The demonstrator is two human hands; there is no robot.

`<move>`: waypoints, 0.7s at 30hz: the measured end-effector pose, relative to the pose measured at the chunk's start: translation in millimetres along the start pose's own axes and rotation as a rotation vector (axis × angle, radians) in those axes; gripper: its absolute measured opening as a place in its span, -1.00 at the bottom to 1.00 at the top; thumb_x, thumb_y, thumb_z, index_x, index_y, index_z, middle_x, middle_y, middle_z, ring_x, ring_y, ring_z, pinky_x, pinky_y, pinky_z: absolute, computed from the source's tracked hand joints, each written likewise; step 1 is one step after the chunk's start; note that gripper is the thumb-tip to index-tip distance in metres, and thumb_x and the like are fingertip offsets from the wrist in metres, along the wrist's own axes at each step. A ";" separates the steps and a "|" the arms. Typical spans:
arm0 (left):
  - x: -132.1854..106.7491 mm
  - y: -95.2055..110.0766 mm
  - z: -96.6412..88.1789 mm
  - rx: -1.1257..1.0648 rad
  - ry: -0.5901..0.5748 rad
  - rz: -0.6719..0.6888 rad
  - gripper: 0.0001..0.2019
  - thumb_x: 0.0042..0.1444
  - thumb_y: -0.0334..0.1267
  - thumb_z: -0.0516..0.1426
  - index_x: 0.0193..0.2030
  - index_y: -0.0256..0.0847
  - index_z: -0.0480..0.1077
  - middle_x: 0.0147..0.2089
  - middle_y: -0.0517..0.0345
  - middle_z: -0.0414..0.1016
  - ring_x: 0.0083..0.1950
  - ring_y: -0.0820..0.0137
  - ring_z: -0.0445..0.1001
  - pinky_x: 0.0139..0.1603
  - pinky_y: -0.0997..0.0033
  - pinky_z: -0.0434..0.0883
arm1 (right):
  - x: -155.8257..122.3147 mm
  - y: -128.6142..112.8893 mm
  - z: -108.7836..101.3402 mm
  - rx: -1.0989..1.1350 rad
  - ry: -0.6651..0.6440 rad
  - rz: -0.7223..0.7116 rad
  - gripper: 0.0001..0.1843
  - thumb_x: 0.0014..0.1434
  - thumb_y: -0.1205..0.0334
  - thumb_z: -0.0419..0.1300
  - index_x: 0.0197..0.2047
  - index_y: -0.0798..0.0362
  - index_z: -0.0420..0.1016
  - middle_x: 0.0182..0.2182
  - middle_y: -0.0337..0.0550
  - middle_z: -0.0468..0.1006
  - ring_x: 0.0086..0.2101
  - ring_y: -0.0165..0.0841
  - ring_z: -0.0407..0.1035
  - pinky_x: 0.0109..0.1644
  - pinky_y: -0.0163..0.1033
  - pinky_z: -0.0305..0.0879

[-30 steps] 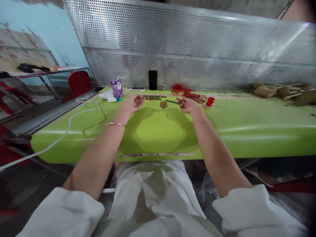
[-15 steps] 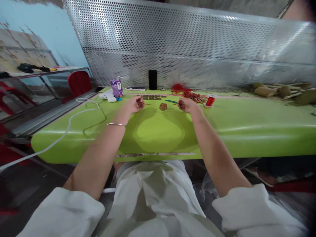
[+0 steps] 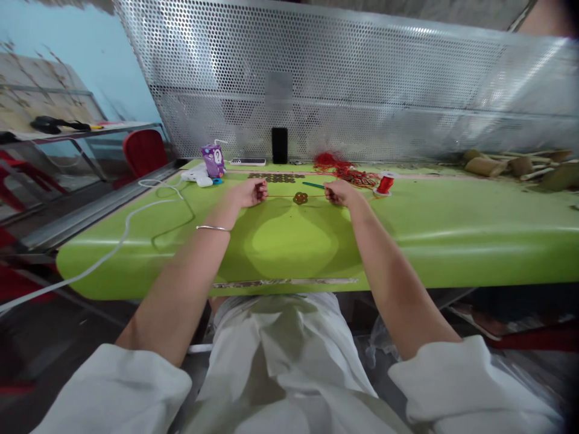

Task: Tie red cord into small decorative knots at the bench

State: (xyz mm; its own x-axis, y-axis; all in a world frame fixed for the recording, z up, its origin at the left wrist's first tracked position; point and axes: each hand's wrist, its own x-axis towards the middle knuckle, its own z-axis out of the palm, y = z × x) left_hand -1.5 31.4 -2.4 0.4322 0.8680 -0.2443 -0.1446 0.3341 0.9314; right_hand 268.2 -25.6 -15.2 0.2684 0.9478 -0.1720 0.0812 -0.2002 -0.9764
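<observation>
A thin red thread (image 3: 280, 196) runs taut between my two hands. My left hand (image 3: 254, 193) is closed on its left end, and my right hand (image 3: 337, 193) pinches the other end. At the thread's middle sits a flower-shaped cluster of brown coin-like discs (image 3: 300, 198), with bits of red showing in it. Just behind the right hand's fingertips lies a green pen-like stick (image 3: 313, 185). Rows of similar dark discs (image 3: 278, 178) are laid out on the green table (image 3: 289, 241) behind my left hand.
A red thread spool (image 3: 385, 183) and a heap of red strings (image 3: 344, 169) are at the right. Towards the back stand a black phone (image 3: 279, 146) and a purple box (image 3: 213, 161). A white cable (image 3: 129, 226) crosses the left side. A perforated metal panel (image 3: 362, 90) rises behind.
The thread and disc cluster have shifted slightly down and to the right. My left hand has moved a little right and down; my right hand is almost where it was.
</observation>
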 end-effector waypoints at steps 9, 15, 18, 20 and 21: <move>-12.7 4.4 13.7 -0.102 0.070 0.074 -0.65 0.29 -0.51 -0.03 -0.54 -0.21 0.18 -0.66 0.24 0.18 -0.67 0.55 0.21 -0.67 0.63 0.20 | -5.4 -4.3 2.8 -0.001 0.012 -0.097 -0.62 0.30 0.42 0.13 -0.56 0.06 0.26 -0.74 -0.31 0.35 -0.70 -0.53 0.25 -0.58 -0.45 0.26; -39.1 20.0 9.8 -0.409 -0.243 0.268 -0.66 0.35 -0.41 -0.02 -0.51 -0.22 0.18 -0.63 0.30 0.10 -0.66 0.59 0.21 -0.63 0.67 0.23 | -12.6 -10.1 -9.2 0.256 -0.336 -0.315 -0.70 0.28 0.28 0.21 -0.48 0.04 0.28 -0.71 -0.44 0.21 -0.67 -0.60 0.16 -0.57 -0.52 0.16; -34.9 16.8 11.1 -0.190 -0.253 0.038 -0.63 0.35 -0.42 -0.05 -0.54 -0.22 0.18 -0.65 0.29 0.07 -0.71 0.55 0.13 -0.73 0.60 0.11 | -11.4 -8.1 -6.8 0.104 -0.195 -0.229 -0.64 0.30 0.41 0.15 -0.54 0.06 0.26 -0.70 -0.38 0.29 -0.67 -0.58 0.20 -0.56 -0.48 0.18; -27.6 14.6 11.5 -0.203 -0.177 0.068 -0.61 0.35 -0.43 -0.09 -0.55 -0.22 0.17 -0.67 0.28 0.07 -0.70 0.54 0.13 -0.72 0.59 0.13 | -8.5 -8.0 -4.0 0.182 -0.010 -0.249 -0.61 0.32 0.42 0.10 -0.55 0.06 0.23 -0.70 -0.36 0.32 -0.66 -0.57 0.24 -0.51 -0.46 0.25; -24.1 14.1 11.1 -0.250 -0.139 0.117 -0.61 0.35 -0.44 -0.10 -0.56 -0.22 0.16 -0.67 0.28 0.07 -0.70 0.54 0.14 -0.71 0.60 0.15 | -6.7 -8.3 -3.0 0.251 0.043 -0.267 -0.62 0.34 0.40 0.09 -0.54 0.05 0.23 -0.69 -0.36 0.33 -0.65 -0.56 0.26 -0.48 -0.45 0.29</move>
State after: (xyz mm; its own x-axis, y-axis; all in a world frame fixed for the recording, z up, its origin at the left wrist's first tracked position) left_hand -4.1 11.1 19.6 0.5149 0.8532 -0.0838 -0.4078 0.3298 0.8514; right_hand 268.6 -31.0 -5.6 0.3104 0.9460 0.0934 -0.0827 0.1248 -0.9887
